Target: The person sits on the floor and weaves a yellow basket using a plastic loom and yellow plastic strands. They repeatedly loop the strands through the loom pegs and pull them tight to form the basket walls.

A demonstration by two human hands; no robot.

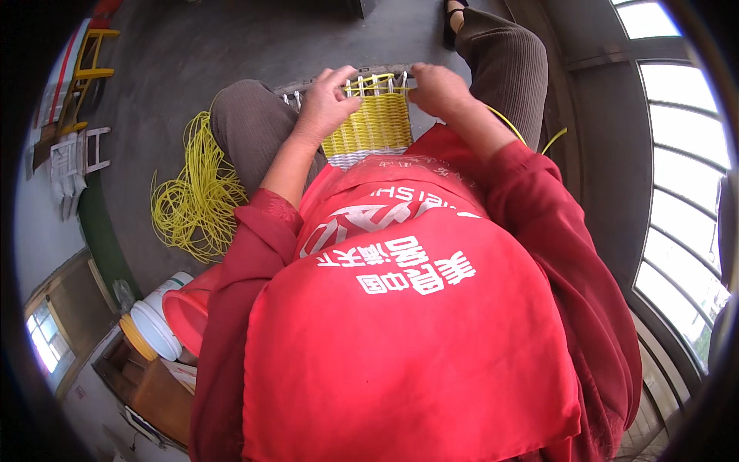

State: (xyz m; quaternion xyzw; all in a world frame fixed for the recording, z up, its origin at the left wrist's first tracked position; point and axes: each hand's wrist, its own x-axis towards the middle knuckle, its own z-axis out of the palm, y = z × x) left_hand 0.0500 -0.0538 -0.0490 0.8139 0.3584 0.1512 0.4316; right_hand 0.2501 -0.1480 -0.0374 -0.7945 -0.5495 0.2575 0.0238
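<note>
A yellow and white woven panel (373, 123) lies between my knees, with pale upright slats showing along its far edge. My left hand (327, 104) is at the panel's far left corner, its thumb and forefinger apart beside the slats. At the far right corner, the fingers of my right hand (440, 90) are curled around a yellow strand (504, 122). That strand trails out past my right wrist, and its loose end rises near my right knee. Another stretch of it crosses the slats between my hands. My right fingertips are partly hidden.
A loose heap of yellow strand (198, 196) lies on the grey floor left of my left leg. Buckets and a red basin (187, 317) stand at the lower left. Yellow-framed stools (91, 73) and a white stool (96, 150) are further left. Barred windows (685, 154) line the right.
</note>
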